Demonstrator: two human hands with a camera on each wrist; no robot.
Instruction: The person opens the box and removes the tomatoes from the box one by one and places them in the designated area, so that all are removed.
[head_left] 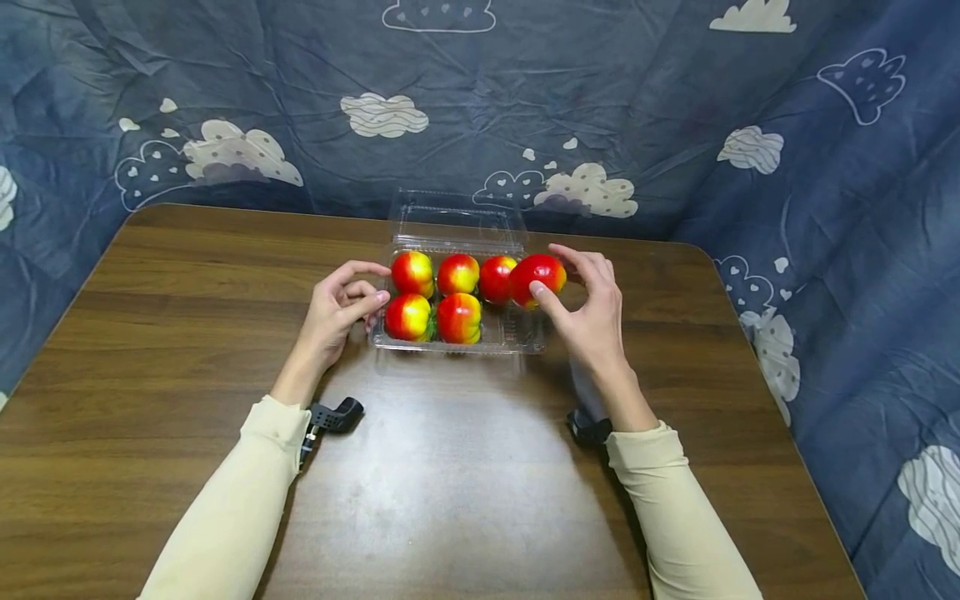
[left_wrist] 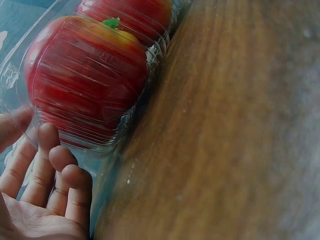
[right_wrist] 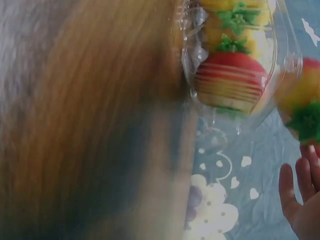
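Note:
A clear plastic clamshell box (head_left: 498, 340) stands on the table with several glossy red-and-yellow fruits (head_left: 459, 318) in two rows. The left hand (head_left: 333, 307) holds the box's left edge, thumb and index finger at the rim. In the left wrist view its other fingers (left_wrist: 62, 157) curl beside the ribbed side wall. Between thumb and fingers, the right hand (head_left: 591, 308) grips another red-and-yellow fruit (head_left: 538, 279) over the box's right end, overlapping the back-row fruit (head_left: 497, 279). The right wrist view shows a green leafy cap on the held fruit (right_wrist: 305, 112).
The box's hinged lid (head_left: 457, 218) stands raised at the back, toward the table's far edge. Behind the brown wooden table (head_left: 187, 333) hangs a blue cloth (head_left: 315, 67) with cloud prints. Black wrist devices (head_left: 341, 415) sit by both cuffs.

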